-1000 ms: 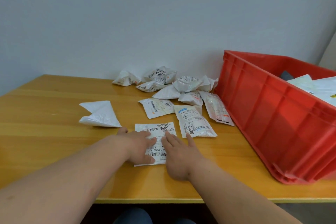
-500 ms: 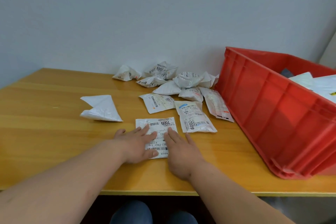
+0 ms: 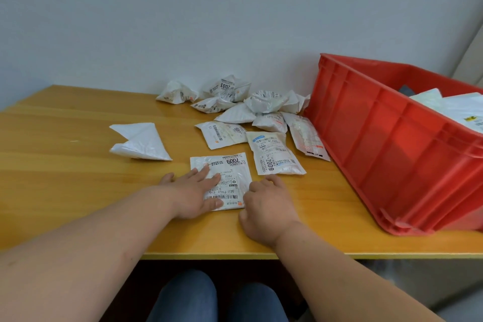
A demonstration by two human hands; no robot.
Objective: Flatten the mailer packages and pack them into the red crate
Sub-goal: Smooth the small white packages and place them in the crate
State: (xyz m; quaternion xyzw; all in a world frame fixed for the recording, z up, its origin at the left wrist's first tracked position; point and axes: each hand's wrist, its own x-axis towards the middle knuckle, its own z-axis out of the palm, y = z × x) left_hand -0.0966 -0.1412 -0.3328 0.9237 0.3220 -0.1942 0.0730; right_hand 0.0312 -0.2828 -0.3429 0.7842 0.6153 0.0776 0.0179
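Head view: our left hand (image 3: 194, 192) lies with straight fingers pressing the 7009 mailer (image 3: 224, 178) flat on the surface (image 3: 65, 178); our right hand (image 3: 266, 206) curls at its right edge. Beyond lie crumpled mailers (image 3: 264, 103), beside the red crate (image 3: 392, 154).

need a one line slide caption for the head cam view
Left hand presses flat on the 7009 mailer while the right hand curls at its edge, beside the red crate.
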